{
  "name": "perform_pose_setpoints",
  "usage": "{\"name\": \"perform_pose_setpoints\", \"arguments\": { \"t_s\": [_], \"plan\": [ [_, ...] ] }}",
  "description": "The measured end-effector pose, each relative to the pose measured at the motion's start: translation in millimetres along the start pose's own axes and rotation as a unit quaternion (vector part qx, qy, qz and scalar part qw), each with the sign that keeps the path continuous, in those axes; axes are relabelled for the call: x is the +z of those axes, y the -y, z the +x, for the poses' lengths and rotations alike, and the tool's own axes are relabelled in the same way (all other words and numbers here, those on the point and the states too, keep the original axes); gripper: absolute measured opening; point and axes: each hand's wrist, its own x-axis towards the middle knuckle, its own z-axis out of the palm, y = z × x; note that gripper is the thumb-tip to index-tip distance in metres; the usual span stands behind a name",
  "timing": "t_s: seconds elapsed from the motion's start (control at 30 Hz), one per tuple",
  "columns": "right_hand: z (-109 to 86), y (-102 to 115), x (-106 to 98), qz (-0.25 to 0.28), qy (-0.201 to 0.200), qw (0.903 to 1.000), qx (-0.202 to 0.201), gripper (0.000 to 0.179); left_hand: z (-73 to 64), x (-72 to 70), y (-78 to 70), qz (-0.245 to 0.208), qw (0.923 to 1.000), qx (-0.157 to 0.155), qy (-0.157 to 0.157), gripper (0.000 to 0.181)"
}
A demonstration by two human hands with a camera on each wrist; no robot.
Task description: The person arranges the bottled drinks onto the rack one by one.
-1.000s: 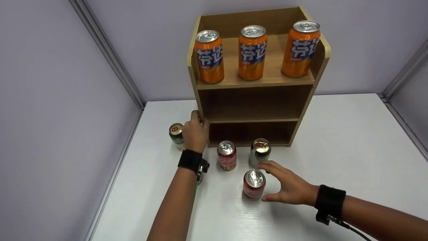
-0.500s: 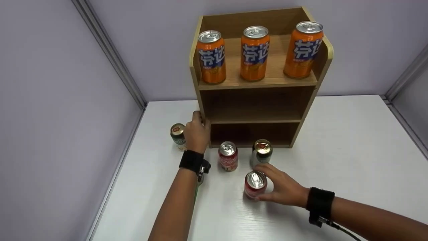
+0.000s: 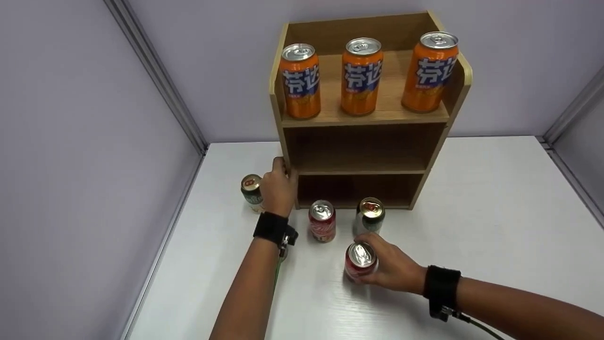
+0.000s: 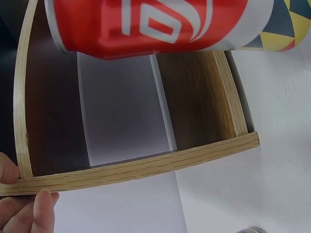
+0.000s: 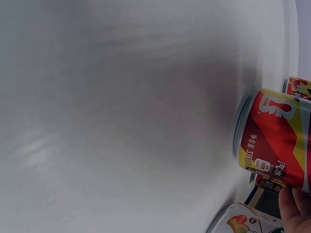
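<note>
A small wooden shelf stands at the back of the table. My left hand grips its left side panel; in the left wrist view the fingers pinch around the wooden edge. Low on the right, my right hand holds an upright red soda can with thumb and fingers curled round it. The right wrist view has that red can at its right edge, with fingertips against it. A second red can stands before the shelf, close to the left wrist camera.
Three orange soda cans stand in a row on the top shelf. A dark green and white can with a gold lid is just behind the held can. Another such can stands left of my left hand. Grey walls enclose the table.
My right hand has moved left and its fingers have closed around the nearer red can. The left hand keeps its grip on the shelf; the view has shifted slightly.
</note>
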Motion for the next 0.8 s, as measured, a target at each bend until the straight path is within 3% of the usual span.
{"name": "perform_pose_setpoints", "arguments": {
  "t_s": [0.27, 0.53, 0.8],
  "plan": [
    [12.8, 5, -6, -0.003, 0.025, 0.9982, -0.055, 0.069, -0.8, -0.2, 0.1, -0.002, 1.0000, 0.002, -0.002, 0.022],
    [38.0, 29, -20, -0.002, 0.038, 0.9933, -0.109, 0.068, -0.7, 0.8, 0.8, -0.011, 0.9999, 0.011, -0.004, 0.021],
    [59.9, 49, -31, 0.009, 0.049, 0.9927, -0.110, 0.072, -0.9, 2.0, 2.3, -0.006, 1.0000, 0.006, 0.000, 0.022]
  ]
}}
